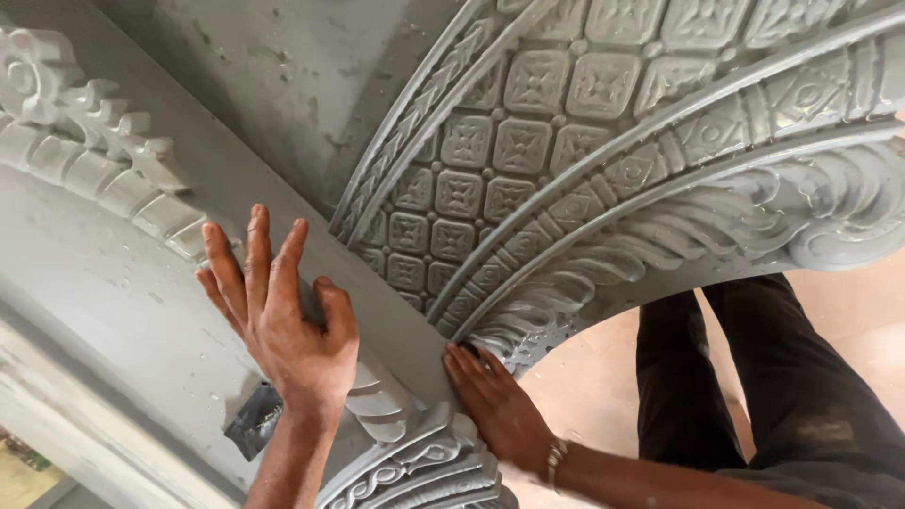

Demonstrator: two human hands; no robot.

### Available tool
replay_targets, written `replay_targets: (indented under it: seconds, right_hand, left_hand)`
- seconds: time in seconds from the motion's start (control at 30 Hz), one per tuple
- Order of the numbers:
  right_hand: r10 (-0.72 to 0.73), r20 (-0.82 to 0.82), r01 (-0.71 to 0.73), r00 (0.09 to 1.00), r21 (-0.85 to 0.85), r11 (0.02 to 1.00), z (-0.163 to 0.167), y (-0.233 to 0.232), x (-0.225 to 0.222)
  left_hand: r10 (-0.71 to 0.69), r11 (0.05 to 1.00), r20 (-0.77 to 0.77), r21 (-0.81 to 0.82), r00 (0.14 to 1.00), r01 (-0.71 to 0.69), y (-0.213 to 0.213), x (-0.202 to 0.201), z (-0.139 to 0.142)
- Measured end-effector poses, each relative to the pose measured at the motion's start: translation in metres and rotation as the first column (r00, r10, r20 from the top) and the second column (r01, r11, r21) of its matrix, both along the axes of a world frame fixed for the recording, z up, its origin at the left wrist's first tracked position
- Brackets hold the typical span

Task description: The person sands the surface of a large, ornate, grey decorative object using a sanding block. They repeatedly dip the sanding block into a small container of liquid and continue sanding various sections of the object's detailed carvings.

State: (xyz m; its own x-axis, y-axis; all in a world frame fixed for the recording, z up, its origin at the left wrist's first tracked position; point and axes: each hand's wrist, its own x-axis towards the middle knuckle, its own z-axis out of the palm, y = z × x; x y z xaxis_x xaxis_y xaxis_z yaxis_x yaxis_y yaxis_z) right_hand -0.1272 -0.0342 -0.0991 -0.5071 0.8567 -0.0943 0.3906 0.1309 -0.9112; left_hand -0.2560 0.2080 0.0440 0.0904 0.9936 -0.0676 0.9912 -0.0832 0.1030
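My left hand (283,316) lies flat with fingers spread on a smooth grey band (283,221) of a large carved arch piece, its fingertips at a beaded moulding (113,184). My right hand (495,405), a thin bracelet on its wrist, presses its fingers against the lower end of the leaf-carved curved rib (603,269), where it meets a scrolled capital (424,462). Neither hand holds anything. Above them a panel of square flower tiles (490,141) fans out between ribbed curves.
My legs in black trousers (754,377) stand on a pale pinkish floor (584,377) seen through the arch opening at the right. A small dark scrap (253,422) sits on the grey surface by my left wrist. A flat grey plastered face (283,75) rises at upper middle.
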Motion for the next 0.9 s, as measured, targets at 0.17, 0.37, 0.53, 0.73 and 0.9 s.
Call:
replay_targets:
  seconds: [0.17, 0.37, 0.53, 0.73, 0.9]
  right_hand:
    - [0.021, -0.157, -0.033, 0.987, -0.073, 0.997, 0.006, 0.008, 0.005]
    - [-0.041, -0.177, 0.050, 0.983, 0.046, 0.998, 0.030, 0.140, -0.035]
    - [-0.047, -0.142, 0.047, 0.989, -0.003, 0.999, 0.024, 0.086, -0.026]
    - [0.009, -0.090, -0.021, 0.996, -0.130, 0.991, 0.004, -0.050, 0.016]
    - [-0.022, -0.172, -0.004, 0.985, -0.146, 0.989, -0.002, -0.044, 0.013]
  left_hand:
    - [0.000, 1.000, 0.002, 0.011, 1.000, 0.000, 0.000, 0.000, 0.000]
    - [0.004, 1.000, -0.002, 0.011, 1.000, -0.004, 0.000, -0.001, -0.001]
    - [-0.020, 1.000, 0.006, -0.009, 1.000, 0.020, -0.002, -0.004, -0.001]
    - [-0.012, 1.000, 0.032, -0.008, 0.999, 0.012, -0.001, -0.004, -0.001]
    - [-0.004, 1.000, 0.021, -0.006, 1.000, 0.004, -0.001, -0.003, -0.001]
